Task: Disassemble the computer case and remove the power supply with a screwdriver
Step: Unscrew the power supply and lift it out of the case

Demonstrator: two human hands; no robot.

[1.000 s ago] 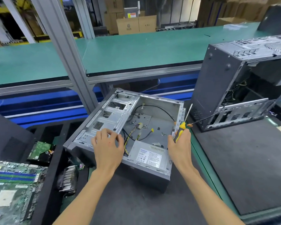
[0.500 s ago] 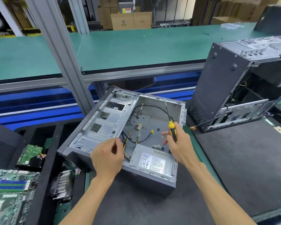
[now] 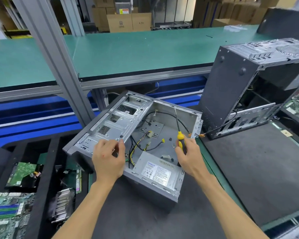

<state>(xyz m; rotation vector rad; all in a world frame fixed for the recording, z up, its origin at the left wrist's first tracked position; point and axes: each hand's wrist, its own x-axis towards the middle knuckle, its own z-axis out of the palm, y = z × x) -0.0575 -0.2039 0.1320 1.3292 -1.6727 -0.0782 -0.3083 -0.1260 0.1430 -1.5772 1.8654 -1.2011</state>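
Note:
An open grey computer case (image 3: 171, 114) lies on its side on a dark mat, its inside facing up. The silver power supply (image 3: 158, 171) with a white label sits in the case's near right corner, with black and yellow cables (image 3: 138, 144) running from it. My left hand (image 3: 108, 157) grips the near edge of the metal drive cage (image 3: 117, 123). My right hand (image 3: 188, 156) holds a yellow and black screwdriver (image 3: 180, 140) upright over the case, its shaft pointing away from me.
A second dark case (image 3: 231, 87) stands open at the right on another dark mat (image 3: 259, 166). Black trays at the left hold a hard drive (image 3: 22, 171), a heatsink (image 3: 62, 204) and a motherboard (image 3: 5, 214). A grey frame post (image 3: 55, 57) rises behind the case.
My right hand has swung the screwdriver from pointing right, outside the case, to standing over the case's inside. My left hand has slid a little along the drive cage edge.

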